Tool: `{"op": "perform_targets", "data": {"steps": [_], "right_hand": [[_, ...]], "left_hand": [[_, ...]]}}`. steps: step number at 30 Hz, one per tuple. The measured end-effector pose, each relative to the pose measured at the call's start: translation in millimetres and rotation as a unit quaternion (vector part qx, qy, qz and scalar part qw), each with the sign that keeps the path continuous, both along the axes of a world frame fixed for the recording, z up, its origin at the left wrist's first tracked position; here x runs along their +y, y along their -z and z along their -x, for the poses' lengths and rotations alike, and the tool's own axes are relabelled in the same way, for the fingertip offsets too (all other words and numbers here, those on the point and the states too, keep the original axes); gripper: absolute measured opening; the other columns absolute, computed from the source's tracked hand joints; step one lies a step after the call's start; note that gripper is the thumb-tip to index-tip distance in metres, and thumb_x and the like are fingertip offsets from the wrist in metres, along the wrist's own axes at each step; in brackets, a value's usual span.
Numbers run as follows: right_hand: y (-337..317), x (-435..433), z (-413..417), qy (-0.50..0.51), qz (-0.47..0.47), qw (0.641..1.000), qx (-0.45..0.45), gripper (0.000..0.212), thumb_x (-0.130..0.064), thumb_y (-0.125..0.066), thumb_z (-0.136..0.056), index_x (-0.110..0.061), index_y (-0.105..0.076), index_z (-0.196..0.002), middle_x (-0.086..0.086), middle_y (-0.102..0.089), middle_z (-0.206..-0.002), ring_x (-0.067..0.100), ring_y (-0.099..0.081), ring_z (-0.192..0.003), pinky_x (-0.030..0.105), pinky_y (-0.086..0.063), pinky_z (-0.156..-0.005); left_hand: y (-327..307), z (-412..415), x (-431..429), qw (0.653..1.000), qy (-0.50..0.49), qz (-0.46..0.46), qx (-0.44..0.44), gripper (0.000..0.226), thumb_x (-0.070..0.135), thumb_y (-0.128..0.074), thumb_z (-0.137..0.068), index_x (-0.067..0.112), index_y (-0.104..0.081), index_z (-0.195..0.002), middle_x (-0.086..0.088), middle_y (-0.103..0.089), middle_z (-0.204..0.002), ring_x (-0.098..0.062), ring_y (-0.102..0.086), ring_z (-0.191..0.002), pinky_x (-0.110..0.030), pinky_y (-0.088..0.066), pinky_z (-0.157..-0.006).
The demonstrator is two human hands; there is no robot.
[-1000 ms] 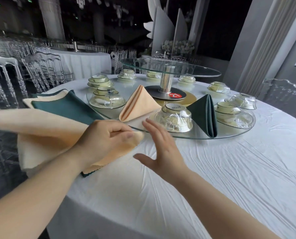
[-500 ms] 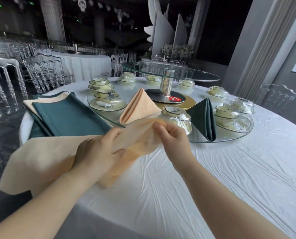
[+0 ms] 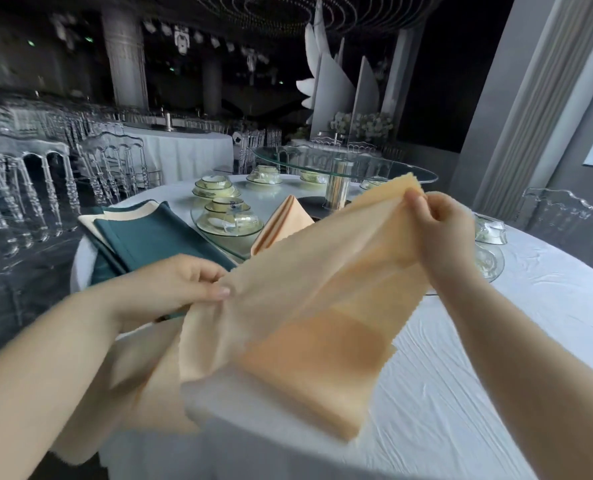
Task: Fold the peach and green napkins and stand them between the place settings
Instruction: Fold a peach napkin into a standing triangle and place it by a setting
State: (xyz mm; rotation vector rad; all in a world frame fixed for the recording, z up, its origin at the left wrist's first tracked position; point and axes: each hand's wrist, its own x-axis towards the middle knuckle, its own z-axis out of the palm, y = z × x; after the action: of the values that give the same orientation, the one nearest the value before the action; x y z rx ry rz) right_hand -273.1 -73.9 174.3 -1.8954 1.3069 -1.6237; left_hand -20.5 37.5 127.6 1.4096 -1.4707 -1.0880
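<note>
A peach napkin point(image 3: 309, 306) is stretched in the air between my two hands above the table's near edge. My left hand point(image 3: 177, 285) pinches its lower left edge. My right hand point(image 3: 440, 226) pinches its upper right corner, raised higher. The cloth hangs down in loose folds. Behind it a folded peach napkin point(image 3: 284, 223) stands upright on the glass ring beside a place setting point(image 3: 232, 220). A flat stack of green and peach napkins point(image 3: 149, 233) lies at the table's left. The standing green napkin is hidden behind the held cloth.
The round table has a white cloth point(image 3: 496, 358) and a raised glass turntable point(image 3: 343, 168) on a metal post at its middle. More place settings point(image 3: 215, 188) ring it, one point(image 3: 489, 230) at the right. Clear chairs point(image 3: 25, 188) stand to the left, another point(image 3: 551, 209) at the right.
Both hands have lifted the peach napkin off the table and pulled it apart. The right hand went from open to pinching a corner and rose up to the right.
</note>
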Motion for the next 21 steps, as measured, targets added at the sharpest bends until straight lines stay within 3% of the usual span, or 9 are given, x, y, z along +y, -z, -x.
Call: {"op": "perform_targets", "data": {"steps": [2,5,8,10,11,13,15,18,21], "right_hand": [[-18,5,20,0.018,0.011,0.998,0.058,0.037,-0.022,-0.049,-0.092,0.010,-0.054,-0.074,0.013,-0.037,-0.061,0.007,-0.030,-0.048,0.021,-0.025,-0.048],[-47,17,51,0.036,0.006,0.992,0.125,0.037,-0.026,-0.053,-0.089,0.010,-0.062,-0.090,0.022,-0.047,-0.068,0.008,-0.041,-0.055,0.020,-0.036,-0.051],[-75,31,72,0.053,0.032,0.987,0.146,0.027,-0.026,-0.056,-0.088,-0.001,-0.064,-0.086,-0.003,-0.050,-0.054,0.001,-0.043,-0.043,0.008,-0.032,-0.044],[-87,33,78,0.068,0.043,0.983,0.162,0.025,-0.028,-0.055,-0.089,-0.005,-0.065,-0.092,0.002,-0.052,-0.069,0.005,-0.045,-0.052,0.019,-0.037,-0.056],[-90,31,79,0.078,0.041,0.981,0.175,0.025,-0.028,-0.055,-0.089,-0.006,-0.064,-0.093,0.004,-0.052,-0.077,0.013,-0.044,-0.059,0.021,-0.033,-0.062],[-88,23,75,0.090,0.027,0.974,0.206,0.021,-0.028,-0.055,-0.089,-0.008,-0.063,-0.089,0.005,-0.052,-0.080,0.020,-0.045,-0.072,0.022,-0.031,-0.065],[-78,8,65,0.089,0.006,0.966,0.244,0.021,-0.027,-0.055,-0.089,-0.008,-0.061,-0.084,0.007,-0.055,-0.077,0.024,-0.050,-0.077,0.028,-0.039,-0.066],[-56,-28,48,0.107,-0.011,0.948,0.298,0.023,-0.026,-0.052,-0.089,-0.004,-0.062,-0.087,0.016,-0.063,-0.092,0.033,-0.056,-0.088,0.040,-0.048,-0.076],[-34,-62,32,0.128,-0.019,0.929,0.347,0.016,-0.024,-0.048,-0.089,-0.012,-0.052,-0.079,0.017,-0.059,-0.093,0.033,-0.053,-0.088,0.029,-0.034,-0.065]], "left_hand": [[-18,3,7,0.994,0.074,-0.021,0.079,0.049,0.040,-0.090,-0.040,0.009,-0.070,-0.073,-0.007,-0.069,-0.068,-0.014,-0.065,-0.054,-0.018,-0.050,-0.047],[-40,12,10,0.987,0.113,0.025,0.110,0.050,0.042,-0.092,-0.024,0.018,-0.072,-0.063,-0.005,-0.067,-0.062,-0.012,-0.063,-0.049,-0.018,-0.050,-0.045],[-66,24,9,0.986,0.118,0.057,0.102,0.050,0.045,-0.091,-0.022,0.020,-0.071,-0.060,-0.002,-0.066,-0.059,-0.008,-0.062,-0.047,-0.015,-0.048,-0.044],[-77,29,3,0.994,0.093,0.065,0.000,0.042,0.051,-0.088,-0.032,0.024,-0.070,-0.058,0.002,-0.066,-0.057,-0.003,-0.059,-0.047,-0.011,-0.046,-0.045],[-78,30,-5,0.991,0.059,0.077,-0.092,0.030,0.048,-0.085,-0.048,0.024,-0.070,-0.058,0.005,-0.065,-0.057,0.001,-0.058,-0.048,-0.009,-0.044,-0.046],[-75,29,-26,0.950,-0.055,0.122,-0.283,0.019,0.033,-0.071,-0.076,0.024,-0.066,-0.060,0.008,-0.065,-0.062,0.000,-0.057,-0.056,-0.007,-0.040,-0.049],[-65,30,-47,0.889,-0.152,0.152,-0.404,0.020,0.034,-0.063,-0.084,0.023,-0.062,-0.068,0.005,-0.064,-0.078,-0.012,-0.059,-0.078,-0.019,-0.042,-0.063],[-45,30,-76,0.819,-0.263,0.173,-0.480,0.022,0.043,-0.051,-0.090,0.024,-0.061,-0.086,-0.002,-0.063,-0.101,-0.025,-0.054,-0.098,-0.028,-0.034,-0.074],[-24,24,-101,0.790,-0.313,0.187,-0.493,0.031,0.042,-0.045,-0.093,0.019,-0.063,-0.104,-0.007,-0.064,-0.113,-0.027,-0.054,-0.108,-0.031,-0.034,-0.079]]}}
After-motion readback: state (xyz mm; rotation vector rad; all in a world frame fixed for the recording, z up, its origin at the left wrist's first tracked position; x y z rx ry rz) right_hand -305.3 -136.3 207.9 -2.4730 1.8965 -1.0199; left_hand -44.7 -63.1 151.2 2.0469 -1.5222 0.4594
